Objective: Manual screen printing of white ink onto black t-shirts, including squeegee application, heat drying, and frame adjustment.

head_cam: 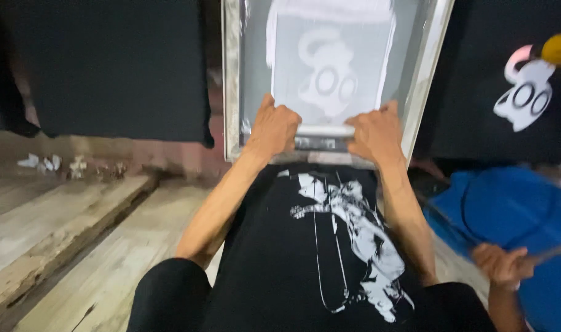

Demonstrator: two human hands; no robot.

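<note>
A metal-framed printing screen lies flat in front of me, its mesh smeared with white ink around a cartoon figure design. My left hand and my right hand both grip a squeegee held across the screen's near end, knuckles up, one hand at each end of its handle. I wear a black shirt with a white print.
A black garment lies on a board to the left; another black garment with the same white figure print lies to the right. A yellow object pokes in above it. Another person's hand holds a stick over a blue tub. Wooden floor planks run below left.
</note>
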